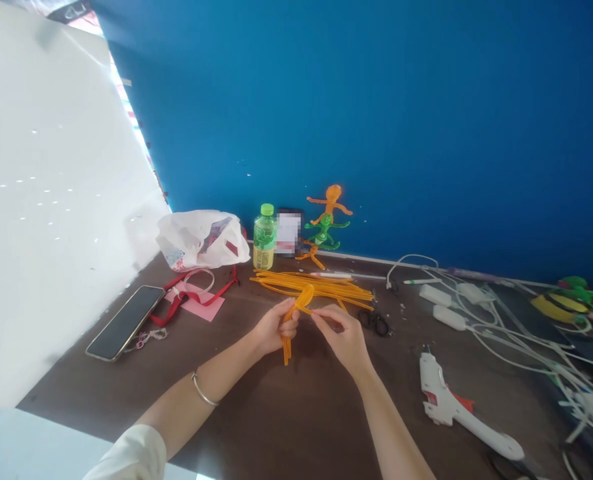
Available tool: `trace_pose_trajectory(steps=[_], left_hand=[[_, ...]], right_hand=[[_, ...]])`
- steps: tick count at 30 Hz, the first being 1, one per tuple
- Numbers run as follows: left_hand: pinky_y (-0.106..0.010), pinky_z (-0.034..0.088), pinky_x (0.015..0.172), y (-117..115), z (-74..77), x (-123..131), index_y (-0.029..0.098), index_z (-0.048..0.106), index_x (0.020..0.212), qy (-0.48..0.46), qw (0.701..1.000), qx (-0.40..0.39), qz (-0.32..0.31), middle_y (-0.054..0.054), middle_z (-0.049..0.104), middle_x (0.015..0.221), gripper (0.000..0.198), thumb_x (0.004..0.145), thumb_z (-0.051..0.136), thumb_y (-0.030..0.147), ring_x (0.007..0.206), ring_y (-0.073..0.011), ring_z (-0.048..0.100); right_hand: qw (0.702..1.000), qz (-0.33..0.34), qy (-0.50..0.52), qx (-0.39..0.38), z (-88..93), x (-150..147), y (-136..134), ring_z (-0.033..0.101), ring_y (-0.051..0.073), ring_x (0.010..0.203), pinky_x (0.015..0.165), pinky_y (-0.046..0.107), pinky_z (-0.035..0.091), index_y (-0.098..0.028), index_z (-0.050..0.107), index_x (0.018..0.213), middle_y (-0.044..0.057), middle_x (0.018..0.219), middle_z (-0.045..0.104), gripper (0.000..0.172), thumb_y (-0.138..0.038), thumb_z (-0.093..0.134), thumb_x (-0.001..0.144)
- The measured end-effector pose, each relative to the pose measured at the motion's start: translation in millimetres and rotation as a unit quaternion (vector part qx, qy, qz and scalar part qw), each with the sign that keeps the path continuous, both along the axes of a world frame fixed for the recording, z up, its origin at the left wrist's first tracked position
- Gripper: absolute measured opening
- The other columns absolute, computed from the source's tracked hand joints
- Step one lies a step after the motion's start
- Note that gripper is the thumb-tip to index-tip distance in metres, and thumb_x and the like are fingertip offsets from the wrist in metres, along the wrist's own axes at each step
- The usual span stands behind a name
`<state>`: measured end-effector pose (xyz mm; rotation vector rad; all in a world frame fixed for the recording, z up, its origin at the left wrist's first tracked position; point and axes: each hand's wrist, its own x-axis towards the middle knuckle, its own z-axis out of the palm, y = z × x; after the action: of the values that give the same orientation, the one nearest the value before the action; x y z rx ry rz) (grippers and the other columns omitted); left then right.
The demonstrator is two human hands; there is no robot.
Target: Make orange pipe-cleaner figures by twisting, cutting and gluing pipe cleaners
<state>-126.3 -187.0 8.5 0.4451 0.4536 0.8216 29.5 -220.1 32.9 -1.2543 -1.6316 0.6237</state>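
Note:
My left hand [272,328] and my right hand [341,331] are both closed on an orange pipe cleaner [296,315] above the dark wooden table [286,420]. The pipe cleaner is bent into a small loop at the top, and its two ends hang down below my left fingers. My right fingers pinch it just beside the loop. Directly behind my hands lies a pile of orange pipe cleaners [316,285]. A finished orange and green pipe-cleaner figure [326,223] leans against the blue wall.
A phone [125,322], red strap [196,298], pink paper and white plastic bag [201,239] sit at left. A green-capped bottle [265,237] stands by the wall. Scissors [375,322], a white glue gun [456,413], chargers and tangled white cables [506,327] fill the right.

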Motion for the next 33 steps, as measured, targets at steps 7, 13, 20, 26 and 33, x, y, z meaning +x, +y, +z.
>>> trace_pose_trajectory(steps=[7, 13, 20, 26, 33], left_hand=[[-0.012, 0.013, 0.032, 0, -2.3, 0, 0.015, 0.043, 0.073, -0.007, 1.0, -0.01, -0.016, 0.006, 0.045, 0.057, 0.017, 0.078, 0.054, 0.026, 0.033, 0.001, 0.015], [-0.012, 0.014, 0.034, -1, 0.8, -2, 0.015, 0.042, 0.072, -0.026, 0.997, 0.004, -0.072, 0.005, 0.046, 0.059, 0.016, 0.077, 0.054, 0.024, 0.034, 0.0006, 0.018], [-0.015, 0.012, 0.036, -3, 4.4, -5, 0.014, 0.045, 0.072, -0.014, 0.993, 0.064, -0.102, 0.003, 0.05, 0.056, 0.016, 0.072, 0.057, 0.024, 0.034, 0.0006, 0.02], [-0.017, 0.01, 0.035, -5, 3.8, -3, 0.014, 0.045, 0.066, 0.045, 0.977, 0.136, -0.159, -0.001, 0.058, 0.051, 0.018, 0.071, 0.058, 0.025, 0.03, 0.0001, 0.018], [-0.019, 0.009, 0.034, -8, 4.9, 1, 0.015, 0.045, 0.065, 0.076, 0.961, 0.179, -0.196, -0.005, 0.064, 0.056, 0.017, 0.071, 0.058, 0.025, 0.03, -0.0005, 0.019]], right_hand=[[0.997, 0.042, -0.007, -0.064, 12.4, 7, -1, 0.057, 0.017, 0.067, 0.058, 0.028, 0.045, -0.02, 0.067, 0.072, 0.004, 0.072, 0.063, 0.023, -0.042, 0.059, 0.073], [0.989, 0.087, -0.005, -0.116, 15.6, 14, 2, 0.058, 0.018, 0.069, 0.063, 0.029, 0.046, -0.019, 0.066, 0.069, 0.004, 0.074, 0.064, 0.026, -0.044, 0.059, 0.072], [0.96, 0.192, -0.057, -0.197, 34.0, 22, 19, 0.06, 0.019, 0.081, 0.076, 0.031, 0.045, -0.018, 0.067, 0.081, 0.004, 0.084, 0.067, 0.022, -0.036, 0.057, 0.073], [0.9, 0.25, -0.237, -0.267, 66.8, 27, 47, 0.06, 0.017, 0.071, 0.065, 0.026, 0.043, -0.018, 0.068, 0.071, 0.002, 0.075, 0.068, 0.018, -0.033, 0.059, 0.067], [0.827, 0.259, -0.426, -0.261, 99.4, -2, 55, 0.059, 0.015, 0.066, 0.053, 0.022, 0.038, -0.021, 0.066, 0.07, 0.0, 0.075, 0.067, 0.011, -0.029, 0.059, 0.066]])
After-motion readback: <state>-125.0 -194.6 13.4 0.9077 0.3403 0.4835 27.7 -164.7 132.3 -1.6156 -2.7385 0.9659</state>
